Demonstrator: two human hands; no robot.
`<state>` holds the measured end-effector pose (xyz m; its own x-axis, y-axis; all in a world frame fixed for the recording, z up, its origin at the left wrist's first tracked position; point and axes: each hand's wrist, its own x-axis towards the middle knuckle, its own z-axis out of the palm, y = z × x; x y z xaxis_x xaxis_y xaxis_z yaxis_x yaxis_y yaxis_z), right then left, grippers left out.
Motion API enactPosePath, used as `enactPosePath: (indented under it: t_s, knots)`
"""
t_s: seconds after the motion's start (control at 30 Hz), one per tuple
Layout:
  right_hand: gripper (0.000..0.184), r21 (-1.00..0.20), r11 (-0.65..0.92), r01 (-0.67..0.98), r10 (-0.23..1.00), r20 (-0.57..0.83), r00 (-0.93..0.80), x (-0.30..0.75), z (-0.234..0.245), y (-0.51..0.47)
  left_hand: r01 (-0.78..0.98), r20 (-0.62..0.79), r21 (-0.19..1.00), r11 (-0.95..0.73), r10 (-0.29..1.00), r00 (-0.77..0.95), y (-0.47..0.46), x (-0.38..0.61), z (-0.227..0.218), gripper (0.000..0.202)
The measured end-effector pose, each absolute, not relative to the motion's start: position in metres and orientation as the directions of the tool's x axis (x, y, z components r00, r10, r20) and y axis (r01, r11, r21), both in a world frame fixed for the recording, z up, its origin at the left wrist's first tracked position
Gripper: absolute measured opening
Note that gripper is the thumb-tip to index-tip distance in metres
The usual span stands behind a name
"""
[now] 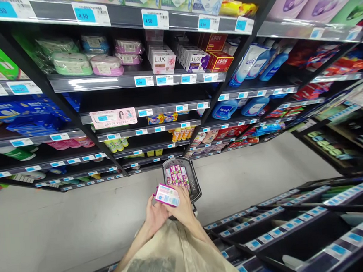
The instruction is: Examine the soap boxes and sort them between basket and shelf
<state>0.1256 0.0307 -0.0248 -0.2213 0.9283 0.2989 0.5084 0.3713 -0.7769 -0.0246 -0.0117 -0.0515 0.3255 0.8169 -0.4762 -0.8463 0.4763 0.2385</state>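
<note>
A small pink-and-white box (167, 195) with printed text and a pale blue patch is held in front of my body. My right hand (182, 204) grips its right side, fingers over the edge. At the left edge and underside, my left hand (156, 213) also holds it, with the thumb along the side. Just beyond my hands a black shopping basket (194, 180) stands low down. Several pink-and-purple boxes (177, 173) lie in rows inside it, partly hidden by my right hand.
Dark shelves ahead carry LUX soap boxes (163, 63), wrapped soap dishes (72, 64) and blue detergent bottles (225, 109). One bare shelf board (147, 97) lies below the LUX boxes. Another shelf rack (287, 232) stands close at my right, and grey floor (90, 213) runs between.
</note>
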Motion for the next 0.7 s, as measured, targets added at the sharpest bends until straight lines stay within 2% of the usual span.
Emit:
enactPosePath:
  t_s: [0.7]
  knots:
    - [0.065,-0.819,0.356,0.451,0.934,0.292,-0.206,0.1245,-0.0231,0.0298,-0.841,-0.518,0.248,0.481,0.799,0.305,-0.0106,-0.0234,-0.0423,0.065]
